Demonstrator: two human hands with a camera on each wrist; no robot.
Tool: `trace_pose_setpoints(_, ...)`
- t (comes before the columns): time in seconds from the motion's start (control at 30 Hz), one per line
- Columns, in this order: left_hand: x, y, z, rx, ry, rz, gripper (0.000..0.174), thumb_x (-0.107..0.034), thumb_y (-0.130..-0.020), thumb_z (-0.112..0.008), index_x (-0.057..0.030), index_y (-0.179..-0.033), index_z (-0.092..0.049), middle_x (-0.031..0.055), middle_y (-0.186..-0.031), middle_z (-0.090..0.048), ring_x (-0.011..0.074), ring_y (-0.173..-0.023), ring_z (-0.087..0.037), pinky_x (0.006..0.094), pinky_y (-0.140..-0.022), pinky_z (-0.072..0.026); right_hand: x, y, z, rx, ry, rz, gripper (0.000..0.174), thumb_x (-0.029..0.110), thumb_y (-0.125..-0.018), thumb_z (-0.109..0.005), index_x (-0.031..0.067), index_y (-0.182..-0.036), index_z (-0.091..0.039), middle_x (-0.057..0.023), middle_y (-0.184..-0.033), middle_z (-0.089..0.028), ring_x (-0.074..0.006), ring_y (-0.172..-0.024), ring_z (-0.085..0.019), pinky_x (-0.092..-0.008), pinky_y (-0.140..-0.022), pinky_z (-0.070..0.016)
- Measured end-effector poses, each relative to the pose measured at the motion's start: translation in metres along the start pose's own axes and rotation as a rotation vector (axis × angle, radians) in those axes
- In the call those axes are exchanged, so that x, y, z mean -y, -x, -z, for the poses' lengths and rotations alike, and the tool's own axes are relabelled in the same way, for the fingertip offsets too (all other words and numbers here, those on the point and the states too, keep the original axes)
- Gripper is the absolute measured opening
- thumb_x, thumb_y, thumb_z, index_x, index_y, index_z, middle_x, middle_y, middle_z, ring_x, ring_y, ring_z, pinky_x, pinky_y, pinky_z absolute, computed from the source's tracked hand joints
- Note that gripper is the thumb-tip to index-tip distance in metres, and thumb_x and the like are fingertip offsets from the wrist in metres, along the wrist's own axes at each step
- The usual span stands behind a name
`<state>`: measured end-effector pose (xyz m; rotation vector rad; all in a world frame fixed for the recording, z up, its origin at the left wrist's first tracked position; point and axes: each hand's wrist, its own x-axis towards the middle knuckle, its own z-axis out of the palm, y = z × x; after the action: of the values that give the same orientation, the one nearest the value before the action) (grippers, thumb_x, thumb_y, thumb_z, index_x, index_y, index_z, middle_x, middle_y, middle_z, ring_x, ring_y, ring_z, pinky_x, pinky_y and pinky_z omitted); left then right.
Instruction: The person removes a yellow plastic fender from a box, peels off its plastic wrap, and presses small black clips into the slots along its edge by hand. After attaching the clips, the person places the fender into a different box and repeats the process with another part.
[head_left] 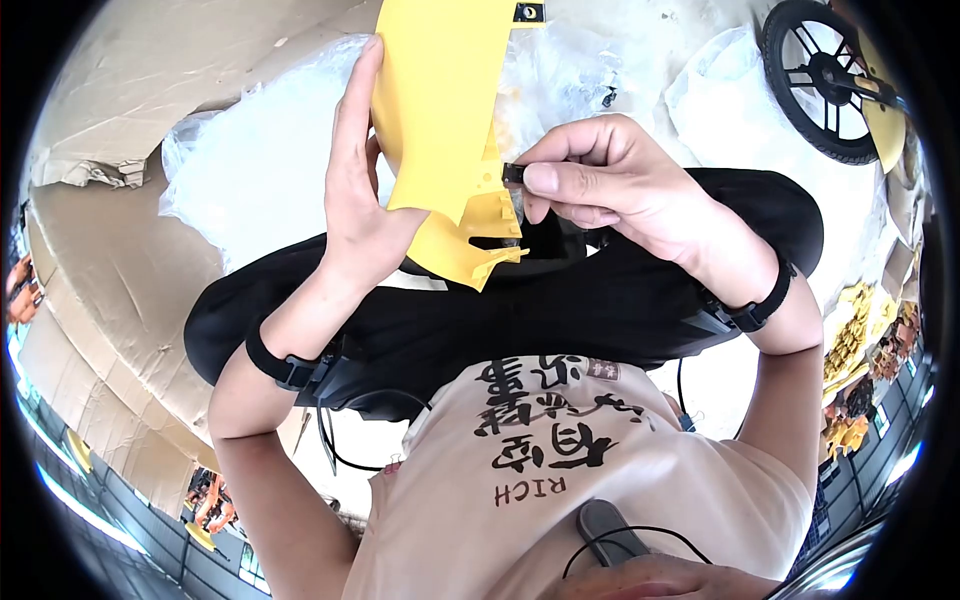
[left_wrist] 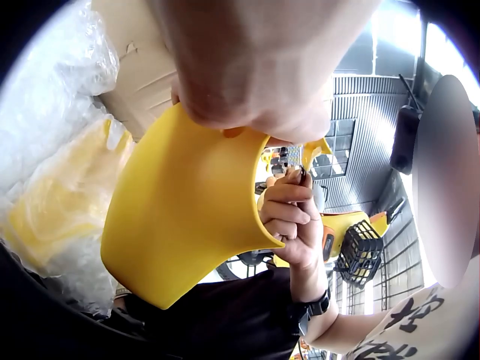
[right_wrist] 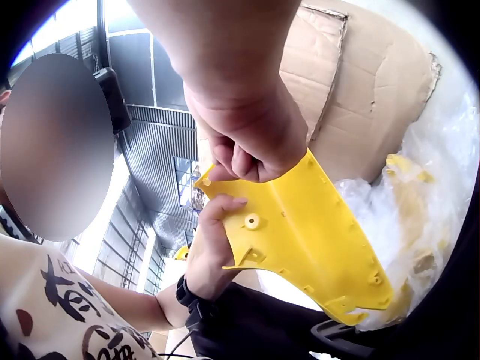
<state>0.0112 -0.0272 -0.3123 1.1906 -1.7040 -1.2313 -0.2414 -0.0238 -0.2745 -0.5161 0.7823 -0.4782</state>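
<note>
Panel (head_left: 440,100) of yellow moulded plastic, held upright above a black scooter seat (head_left: 600,300). Gripped along one edge by left hand (head_left: 350,200), fingers stretched up its face, thumb clamping from behind. Small black clip (head_left: 512,173) pinched between thumb and forefinger of right hand (head_left: 610,185), remaining fingers curled under, clip touching the panel's notched edge. Behind: clear plastic wrap (head_left: 260,170) on flattened cardboard (head_left: 130,70), a black spoked wheel (head_left: 820,75) well apart at upper right.
</note>
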Motion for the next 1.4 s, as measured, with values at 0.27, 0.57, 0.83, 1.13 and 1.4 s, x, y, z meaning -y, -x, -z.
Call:
trace_pose_setpoints(0.27,-0.006,-0.001,-0.003,0.031,0.037,0.012,0.084,-0.017,-0.091,-0.066,-0.0067,-0.157,-0.016,0.0145,-0.156,-0.03,0.0286,-0.137,-0.042,0.0414,-0.112,-0.0378,0.0,0.001,-0.002,-0.012,0.09,0.018,0.024,0.021,-0.092,-0.071,0.0,-0.105,-0.071,0.0009,-0.078,-0.064,-0.001,-0.068,-0.053,-0.0159,-0.054,-0.036)
trace_pose_setpoints(0.57,0.003,0.0,-0.004,0.028,-0.011,-0.01,0.089,-0.011,-0.081,-0.075,-0.0086,-0.155,-0.027,0.0146,-0.15,-0.04,0.0275,-0.134,-0.044,0.0343,-0.098,-0.0423,-0.002,0.001,-0.005,-0.012,0.214,0.091,0.024,0.019,-0.093,-0.071,-0.0023,-0.103,-0.071,0.0005,-0.079,-0.064,-0.0037,-0.071,-0.055,-0.0182,-0.057,-0.039)
trace_pose_setpoints(0.83,-0.002,0.001,-0.003,0.049,-0.207,-0.091,0.079,-0.008,-0.088,-0.067,-0.0084,-0.155,-0.024,0.0145,-0.151,-0.035,0.0288,-0.135,-0.043,0.0395,-0.108,-0.0397,-0.01,0.002,-0.007,-0.038,0.075,0.023,0.023,0.02,-0.091,-0.072,-0.001,-0.099,-0.07,0.0008,-0.074,-0.061,-0.0013,-0.061,-0.048,-0.0167,-0.049,-0.031)
trace_pose_setpoints(1.13,0.003,0.008,-0.01,0.067,-0.237,-0.094,0.075,-0.01,-0.094,-0.063,-0.0121,-0.157,-0.021,0.0122,-0.159,-0.028,0.0274,-0.139,-0.041,0.041,-0.107,-0.0427,-0.011,0.0,-0.02,-0.056,0.037,-0.028,0.019,0.018,-0.096,-0.067,0.0001,-0.092,-0.063,0.0028,-0.071,-0.05,-0.0017,-0.058,-0.037,-0.0184,-0.048,-0.0221)
trace_pose_setpoints(1.4,0.001,0.006,-0.013,0.055,-0.035,0.042,0.074,-0.01,-0.094,-0.062,-0.0129,-0.157,-0.022,0.0142,-0.152,-0.036,0.0264,-0.131,-0.048,0.0388,-0.107,-0.0424,-0.01,-0.004,-0.014,-0.014,0.031,0.003,0.027,0.024,-0.093,-0.072,-0.0005,-0.103,-0.069,0.0008,-0.073,-0.059,-0.0011,-0.055,-0.039,-0.0169,-0.048,-0.0277)
